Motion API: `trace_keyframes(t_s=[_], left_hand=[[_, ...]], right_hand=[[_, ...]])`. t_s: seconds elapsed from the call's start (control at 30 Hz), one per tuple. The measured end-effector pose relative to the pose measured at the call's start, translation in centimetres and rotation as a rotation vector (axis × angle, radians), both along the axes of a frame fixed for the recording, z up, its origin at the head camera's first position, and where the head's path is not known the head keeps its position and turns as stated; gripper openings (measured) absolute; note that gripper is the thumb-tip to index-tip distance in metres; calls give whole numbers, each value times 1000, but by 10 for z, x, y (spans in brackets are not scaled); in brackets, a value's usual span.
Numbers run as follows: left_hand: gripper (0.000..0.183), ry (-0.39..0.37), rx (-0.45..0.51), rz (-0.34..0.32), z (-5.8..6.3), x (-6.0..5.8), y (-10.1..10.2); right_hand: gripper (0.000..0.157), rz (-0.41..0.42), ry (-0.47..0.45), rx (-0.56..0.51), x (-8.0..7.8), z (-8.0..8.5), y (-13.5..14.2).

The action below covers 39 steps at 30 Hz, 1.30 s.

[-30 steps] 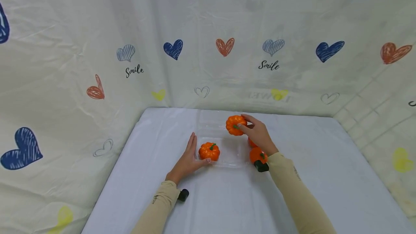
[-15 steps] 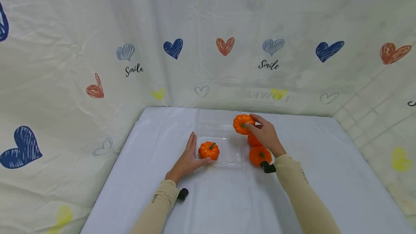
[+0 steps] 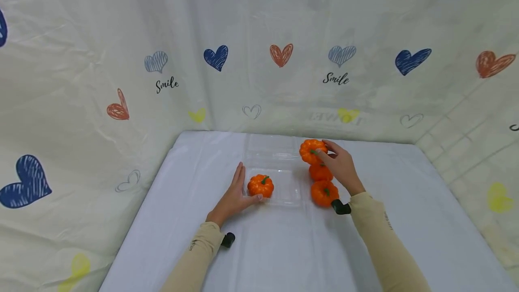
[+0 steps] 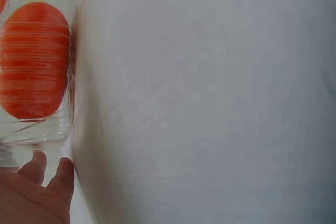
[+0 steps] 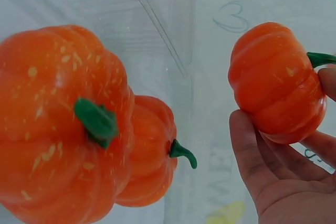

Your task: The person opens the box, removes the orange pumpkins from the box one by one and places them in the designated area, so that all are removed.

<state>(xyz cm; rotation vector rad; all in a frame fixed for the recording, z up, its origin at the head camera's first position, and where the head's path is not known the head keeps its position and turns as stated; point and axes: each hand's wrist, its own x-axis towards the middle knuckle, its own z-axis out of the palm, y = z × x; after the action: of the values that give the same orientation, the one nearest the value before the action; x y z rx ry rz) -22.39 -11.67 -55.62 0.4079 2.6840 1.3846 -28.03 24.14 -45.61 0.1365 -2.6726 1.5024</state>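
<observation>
Here's our glossy orange ribbed pumpkin with a green stem (image 3: 313, 151), up beyond the far right corner of the container, and our right hand (image 3: 338, 163) has it pinched, thumb by the stem, fingers on the far side! A light, steady pinch should do; squeezing that smooth skin could make it slip. Just nearer us, two more orange pumpkins, the middle one (image 3: 320, 173) and the near one (image 3: 324, 193), sit beside the container, so we'd want clearance over them and a gentle, level touchdown. Next to them, the clear plastic hinged container (image 3: 285, 193), lid laid back, one orange green-stemmed pumpkin (image 3: 261, 186) inside at the left. And our left hand (image 3: 235, 199), fingers straight, spread at its left corner, gripping nothing; contact we can't tell, but any bracing there should be soft, since thin plastic likely flexes
</observation>
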Motion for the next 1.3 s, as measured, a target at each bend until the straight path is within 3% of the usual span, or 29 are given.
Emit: trace_keyframes(t_s=[0.37, 0.9, 1.3], left_hand=[[125, -1, 11, 1, 0, 0, 0], [126, -2, -7, 0, 0, -1, 0], [127, -1, -14, 7, -3, -1, 0]], right_hand=[[74, -59, -41, 14, 1, -5, 13], [69, -75, 31, -23, 6, -12, 39], [71, -99, 0, -20, 14, -13, 59]])
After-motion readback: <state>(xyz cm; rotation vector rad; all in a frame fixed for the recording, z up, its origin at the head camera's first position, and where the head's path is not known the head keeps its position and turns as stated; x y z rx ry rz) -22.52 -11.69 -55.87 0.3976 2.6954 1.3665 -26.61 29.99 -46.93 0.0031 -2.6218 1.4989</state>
